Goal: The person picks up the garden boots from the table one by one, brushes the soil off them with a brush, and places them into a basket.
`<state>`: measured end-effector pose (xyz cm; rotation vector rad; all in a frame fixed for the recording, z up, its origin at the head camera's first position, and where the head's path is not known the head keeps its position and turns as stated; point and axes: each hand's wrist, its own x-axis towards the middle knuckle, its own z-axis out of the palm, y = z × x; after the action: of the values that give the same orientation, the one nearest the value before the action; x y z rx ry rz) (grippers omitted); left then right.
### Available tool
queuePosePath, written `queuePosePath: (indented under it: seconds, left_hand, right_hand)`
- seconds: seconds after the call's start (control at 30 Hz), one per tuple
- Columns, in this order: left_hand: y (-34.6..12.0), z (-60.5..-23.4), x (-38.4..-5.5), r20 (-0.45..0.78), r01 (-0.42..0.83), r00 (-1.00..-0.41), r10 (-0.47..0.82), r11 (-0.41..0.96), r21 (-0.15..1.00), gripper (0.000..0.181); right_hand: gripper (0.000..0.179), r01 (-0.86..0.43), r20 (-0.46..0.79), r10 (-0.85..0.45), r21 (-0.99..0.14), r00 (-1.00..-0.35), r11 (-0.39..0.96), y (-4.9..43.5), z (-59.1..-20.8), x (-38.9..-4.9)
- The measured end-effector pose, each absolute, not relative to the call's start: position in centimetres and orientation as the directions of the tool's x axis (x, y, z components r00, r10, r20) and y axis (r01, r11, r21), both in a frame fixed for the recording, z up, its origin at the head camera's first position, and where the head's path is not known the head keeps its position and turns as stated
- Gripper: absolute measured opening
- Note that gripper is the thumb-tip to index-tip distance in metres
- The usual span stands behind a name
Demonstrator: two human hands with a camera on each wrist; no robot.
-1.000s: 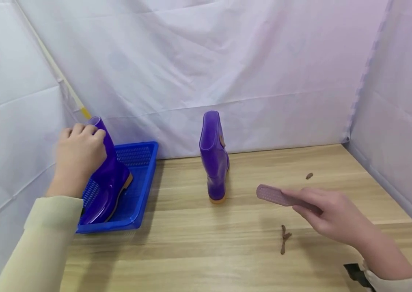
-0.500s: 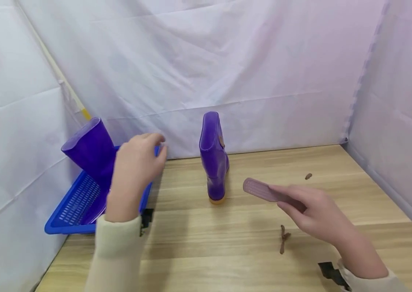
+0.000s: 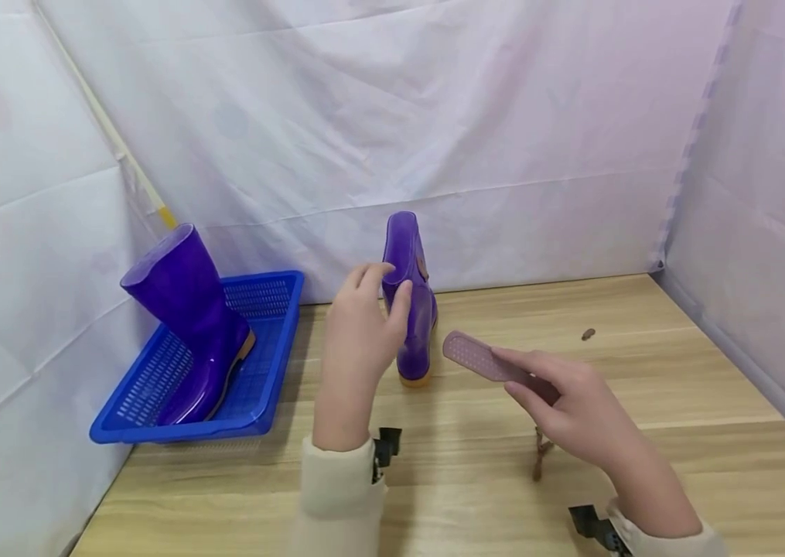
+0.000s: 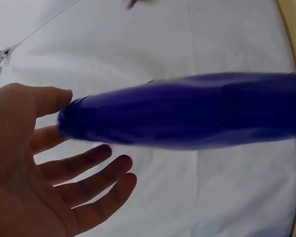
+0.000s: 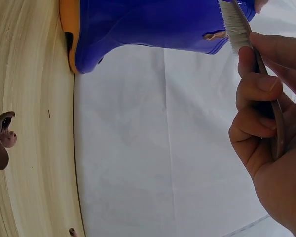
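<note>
A purple rain boot (image 3: 414, 334) with an orange sole stands upright mid-table. My left hand (image 3: 362, 329) is at its top edge; in the left wrist view, thumb and index finger lie on either side of the boot's rim (image 4: 71, 121) and the other fingers are spread. Whether they touch it is unclear. In my right hand (image 3: 583, 406) I hold a brush (image 3: 477, 360) with a flat brown back and white bristles (image 5: 234, 24), to the right of the boot. A brown lump (image 5: 215, 35) shows on the boot's shaft in the right wrist view.
A second purple boot (image 3: 186, 302) stands in a blue plastic basket (image 3: 279, 348) on the left. Brown clumps lie on the wooden table, one (image 3: 538, 464) partly behind my right hand and a small one (image 3: 588, 334) farther back. White cloth (image 3: 503, 155) hangs around the table.
My left hand has let go of the boot in the basket and moved right to the standing boot. My right hand has carried the brush left, closer to that boot.
</note>
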<state>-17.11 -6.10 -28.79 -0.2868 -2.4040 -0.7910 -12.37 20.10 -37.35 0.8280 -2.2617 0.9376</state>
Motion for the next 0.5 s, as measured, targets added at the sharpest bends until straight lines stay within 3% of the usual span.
queuePosePath:
  seconds: [0.27,0.5]
  left_hand:
    - [-4.7,-31.1,-17.4,0.688,0.414,-0.723,-0.054,0.764,0.495,0.023]
    - [-4.8,-31.6,-17.5,0.715,0.448,-0.696,-0.064,0.740,0.501,0.022]
  right_hand:
    - [0.048,-0.700,0.670,-0.313,-0.441,-0.674,0.562,20.2,-37.2,-12.2]
    - [0.048,-0.685,0.654,-0.308,-0.455,-0.691,0.569,20.5,-36.6,-12.1]
